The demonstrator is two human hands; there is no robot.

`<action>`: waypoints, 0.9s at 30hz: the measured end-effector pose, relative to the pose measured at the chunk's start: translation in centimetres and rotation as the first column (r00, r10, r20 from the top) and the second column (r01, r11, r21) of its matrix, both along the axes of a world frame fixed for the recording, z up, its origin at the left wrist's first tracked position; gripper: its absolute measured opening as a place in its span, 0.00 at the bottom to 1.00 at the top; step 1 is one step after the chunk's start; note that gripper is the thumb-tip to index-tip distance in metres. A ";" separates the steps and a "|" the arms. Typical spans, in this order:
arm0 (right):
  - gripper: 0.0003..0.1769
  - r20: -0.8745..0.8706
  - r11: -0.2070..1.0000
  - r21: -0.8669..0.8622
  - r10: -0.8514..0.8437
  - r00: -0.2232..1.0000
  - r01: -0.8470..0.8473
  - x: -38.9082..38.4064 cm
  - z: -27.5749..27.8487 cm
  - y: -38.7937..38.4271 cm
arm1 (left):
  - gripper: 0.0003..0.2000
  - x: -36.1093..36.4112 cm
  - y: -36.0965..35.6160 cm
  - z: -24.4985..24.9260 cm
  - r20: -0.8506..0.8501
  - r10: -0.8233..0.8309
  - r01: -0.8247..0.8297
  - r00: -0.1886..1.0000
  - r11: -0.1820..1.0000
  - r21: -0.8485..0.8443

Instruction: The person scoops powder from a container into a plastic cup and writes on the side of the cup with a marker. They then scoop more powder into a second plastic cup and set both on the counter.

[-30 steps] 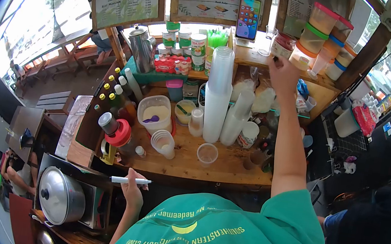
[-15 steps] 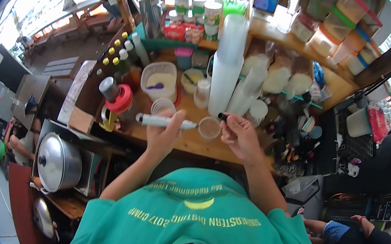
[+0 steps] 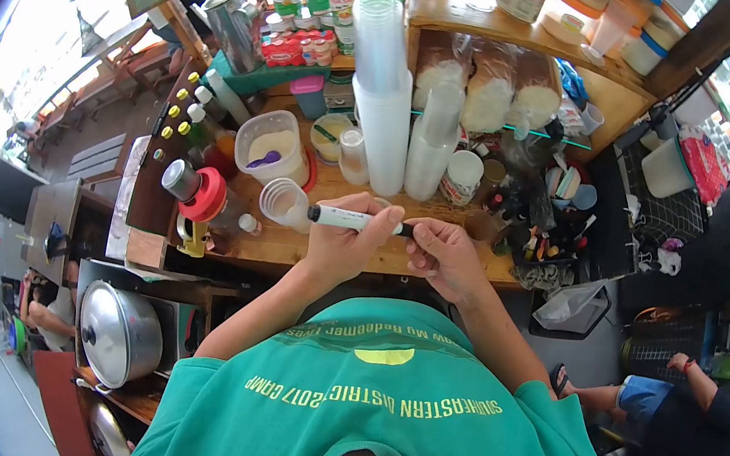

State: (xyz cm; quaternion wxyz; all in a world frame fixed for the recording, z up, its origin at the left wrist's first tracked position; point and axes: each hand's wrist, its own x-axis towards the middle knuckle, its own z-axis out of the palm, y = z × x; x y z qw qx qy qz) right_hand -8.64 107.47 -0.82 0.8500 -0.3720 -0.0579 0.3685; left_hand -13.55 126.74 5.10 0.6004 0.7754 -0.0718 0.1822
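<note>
A white marker (image 3: 344, 218) lies crosswise between my hands over the wooden counter (image 3: 305, 252). My left hand (image 3: 350, 237) is closed around its barrel. At the marker's right end, my right hand (image 3: 447, 256) pinches the black cap (image 3: 406, 230), which now meets the pen. A clear plastic cup (image 3: 286, 202) stands just left of my left hand. Another clear cup is mostly hidden behind my left hand. Tall stacks of clear cups (image 3: 383, 128) rise behind the hands.
A tub of pale powder (image 3: 270, 147) with a purple scoop, a red-lidded container (image 3: 204, 194) and bottles stand at the left. Wrapped bread (image 3: 488, 96) sits behind. A large pot (image 3: 122, 336) is at lower left. Another person (image 3: 700, 420) is at the right.
The cap and the marker have come together, and my hands are closer to each other. The camera view has shifted, so the counter items appear further left.
</note>
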 end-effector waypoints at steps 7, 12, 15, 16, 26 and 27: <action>0.24 -0.103 0.983 -0.087 0.155 0.983 -0.164 -1.2 -0.7 -1.1 | 0.10 0.3 0.0 -1.6 0.173 -0.180 0.121 0.968 0.944 0.306; 0.27 -0.189 0.920 -0.071 0.367 0.911 -0.385 -1.2 -2.5 -2.0 | 0.12 0.2 0.3 -3.3 0.237 -0.391 0.304 0.889 0.893 0.333; 0.25 -0.236 0.921 -0.050 0.365 0.901 -0.386 -1.3 -3.0 -2.4 | 0.15 0.5 0.3 -4.0 0.225 -0.426 0.318 0.876 0.862 0.395; 0.24 -0.244 0.934 -0.082 0.320 0.915 -0.348 -1.4 -3.0 -2.6 | 0.14 0.9 0.5 -4.6 0.208 -0.440 0.324 0.874 0.846 0.424; 0.15 0.684 0.116 -0.726 0.027 0.729 0.677 4.1 2.0 -22.0 | 0.31 -1.2 0.5 -9.0 -0.418 -0.245 0.429 0.875 0.791 0.435; 0.15 0.729 -0.095 -0.674 0.074 0.680 0.733 4.3 2.4 -24.5 | 0.30 -1.5 1.0 -9.8 -0.509 -0.225 0.456 0.831 0.800 0.391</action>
